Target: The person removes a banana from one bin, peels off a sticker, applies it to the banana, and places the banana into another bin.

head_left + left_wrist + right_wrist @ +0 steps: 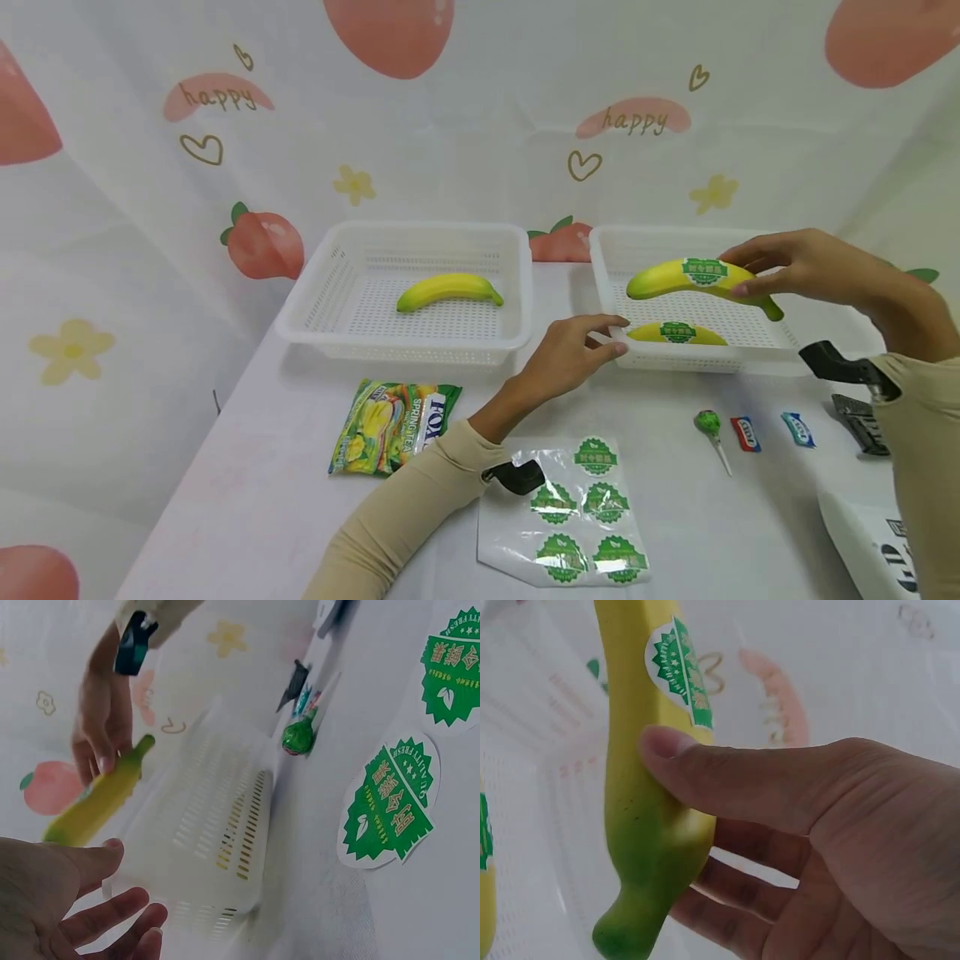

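Observation:
My right hand (pixel 817 267) holds a yellow banana (pixel 667 279) near its stem end, above the right white basket (pixel 757 360). A green round sticker (pixel 682 671) is on this banana's side; in the right wrist view the thumb lies on the peel. Inside that basket lies a second banana (pixel 712 336) with a similar sticker, partly hidden by the front wall. My left hand (pixel 570 354) is at the basket's near left corner, thumb and fingers apart; whether it touches the rim I cannot tell. The left wrist view shows its fingers (pixel 112 919) loosely bent.
A left white basket (pixel 405 343) holds one banana (pixel 450 289) with no sticker visible. In front lie a candy bag (pixel 393 425), a sheet of green stickers (pixel 517 533), a green lollipop (pixel 707 422), two small wrapped sweets (pixel 746 434) and a black packet (pixel 862 423).

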Motion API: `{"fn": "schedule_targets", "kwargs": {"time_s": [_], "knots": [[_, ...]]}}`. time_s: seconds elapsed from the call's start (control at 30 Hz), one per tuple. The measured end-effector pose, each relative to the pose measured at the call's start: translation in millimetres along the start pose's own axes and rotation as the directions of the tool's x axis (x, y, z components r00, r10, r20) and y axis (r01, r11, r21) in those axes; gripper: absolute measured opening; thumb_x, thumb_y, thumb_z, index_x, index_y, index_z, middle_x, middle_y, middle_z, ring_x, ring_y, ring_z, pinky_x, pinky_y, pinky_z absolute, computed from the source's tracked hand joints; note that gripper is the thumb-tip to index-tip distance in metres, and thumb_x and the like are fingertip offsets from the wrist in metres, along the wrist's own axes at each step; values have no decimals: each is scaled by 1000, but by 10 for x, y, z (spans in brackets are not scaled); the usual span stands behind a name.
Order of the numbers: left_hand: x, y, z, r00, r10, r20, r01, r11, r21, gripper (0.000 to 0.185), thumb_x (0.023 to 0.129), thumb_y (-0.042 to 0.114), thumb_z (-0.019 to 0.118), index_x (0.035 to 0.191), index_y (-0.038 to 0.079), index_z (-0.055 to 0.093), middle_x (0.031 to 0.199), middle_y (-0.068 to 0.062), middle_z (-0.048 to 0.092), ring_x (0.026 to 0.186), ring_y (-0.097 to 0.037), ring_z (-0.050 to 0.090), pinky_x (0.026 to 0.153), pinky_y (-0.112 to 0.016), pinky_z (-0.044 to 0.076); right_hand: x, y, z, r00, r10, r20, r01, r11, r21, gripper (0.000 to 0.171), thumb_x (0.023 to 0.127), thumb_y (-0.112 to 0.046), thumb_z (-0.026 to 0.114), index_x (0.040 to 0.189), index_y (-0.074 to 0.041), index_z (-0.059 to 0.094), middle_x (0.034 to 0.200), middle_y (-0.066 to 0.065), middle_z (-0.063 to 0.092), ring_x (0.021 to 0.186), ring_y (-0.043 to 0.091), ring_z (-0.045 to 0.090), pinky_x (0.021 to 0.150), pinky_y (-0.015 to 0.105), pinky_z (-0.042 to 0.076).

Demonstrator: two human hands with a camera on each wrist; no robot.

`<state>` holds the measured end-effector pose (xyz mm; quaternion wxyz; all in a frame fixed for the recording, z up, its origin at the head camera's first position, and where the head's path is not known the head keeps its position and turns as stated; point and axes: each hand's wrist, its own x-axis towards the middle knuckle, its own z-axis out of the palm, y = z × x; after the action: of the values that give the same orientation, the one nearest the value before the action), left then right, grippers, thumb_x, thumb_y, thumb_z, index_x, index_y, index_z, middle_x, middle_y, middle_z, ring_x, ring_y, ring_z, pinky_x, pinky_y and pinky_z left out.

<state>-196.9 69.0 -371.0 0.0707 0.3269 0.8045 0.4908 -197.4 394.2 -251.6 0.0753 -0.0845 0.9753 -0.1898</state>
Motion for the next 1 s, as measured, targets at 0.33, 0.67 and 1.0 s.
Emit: {"fn": "schedule_targets", "kwargs": {"time_s": [0.33, 0.67, 1.0], "knots": [[-14, 11, 1, 1000, -16, 2, 16, 1000, -15, 42, 103, 25, 73, 144, 17, 68, 124, -3, 72, 98, -10, 72, 77, -17, 55, 413, 333, 138, 992, 92, 92, -106, 980, 168, 69, 100, -32, 76, 152, 5, 50, 151, 31, 52, 129, 44, 57, 98, 52, 56], [-6, 23, -6, 999, -36, 2, 36, 999, -19, 43, 102, 26, 74, 144, 18, 68, 126, -3, 72, 98, -11, 73, 76, -18, 56, 610, 500, 388, 954, 132, 270, -197, 953, 229, 69, 103, -25, 72, 153, 11, 43, 158, 39, 38, 137, 53, 49, 103, 59, 54], [4, 21, -3, 1000, -26, -4, 26, 1000, -13, 41, 102, 26, 74, 142, 15, 69, 125, -4, 74, 94, -8, 72, 74, -17, 55, 701, 397, 463, 911, 156, 383, -234, 958, 166, 74, 100, -29, 75, 153, 11, 42, 156, 41, 40, 139, 54, 47, 105, 62, 50]]}}
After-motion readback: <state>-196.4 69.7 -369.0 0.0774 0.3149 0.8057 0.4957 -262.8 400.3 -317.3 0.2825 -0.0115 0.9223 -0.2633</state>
